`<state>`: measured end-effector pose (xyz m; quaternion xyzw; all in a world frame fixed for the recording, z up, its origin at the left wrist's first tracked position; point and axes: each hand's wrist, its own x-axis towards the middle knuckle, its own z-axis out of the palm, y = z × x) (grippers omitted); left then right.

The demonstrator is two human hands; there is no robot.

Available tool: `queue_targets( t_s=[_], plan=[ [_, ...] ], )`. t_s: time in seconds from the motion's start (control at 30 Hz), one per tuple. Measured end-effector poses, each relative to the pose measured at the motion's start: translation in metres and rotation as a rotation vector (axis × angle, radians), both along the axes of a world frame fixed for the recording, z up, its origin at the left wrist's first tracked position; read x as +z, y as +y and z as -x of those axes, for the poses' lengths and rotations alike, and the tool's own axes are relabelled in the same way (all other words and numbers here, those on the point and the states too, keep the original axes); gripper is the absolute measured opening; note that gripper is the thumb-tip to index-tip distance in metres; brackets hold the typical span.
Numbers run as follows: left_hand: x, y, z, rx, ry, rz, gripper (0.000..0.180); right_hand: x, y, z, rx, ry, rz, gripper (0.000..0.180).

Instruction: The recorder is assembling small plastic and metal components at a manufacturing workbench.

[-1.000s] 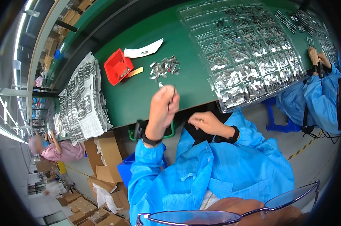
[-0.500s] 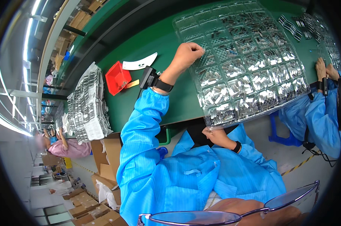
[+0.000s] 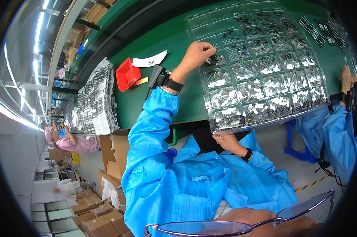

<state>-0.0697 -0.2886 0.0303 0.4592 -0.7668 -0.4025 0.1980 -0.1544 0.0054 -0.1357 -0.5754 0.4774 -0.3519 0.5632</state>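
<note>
From where I stand, a clear compartment tray of small silvery metal pieces covers the green tabletop's right half and overhangs its front edge. The person's left hand is above the tray's left rim, grip pinched narrow; I cannot tell whether it holds anything. The right hand is at the near corner, its grip hidden. Bare green lies left of the tray, crossed by the left forearm; beyond are a red bin, a curved white piece and stacked sheets. A co-worker's hands are at far right.
</note>
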Motion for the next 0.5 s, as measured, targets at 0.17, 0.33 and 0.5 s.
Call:
queue_targets(
  t_s=[0.17,0.33,0.5],
  plan=[
    [0.0,0.002,0.001,-0.002,-0.141,0.155,0.02,-0.01,0.004,0.01,0.056,-0.011,0.031,0.02],
    [0.001,0.013,0.011,0.017,-0.109,0.357,0.022,-0.024,0.007,0.024,0.125,0.021,0.032,0.021],
    [-0.001,0.027,0.011,0.009,-0.084,0.455,0.027,-0.04,0.004,0.031,0.098,0.072,0.108,0.02]
  ],
)
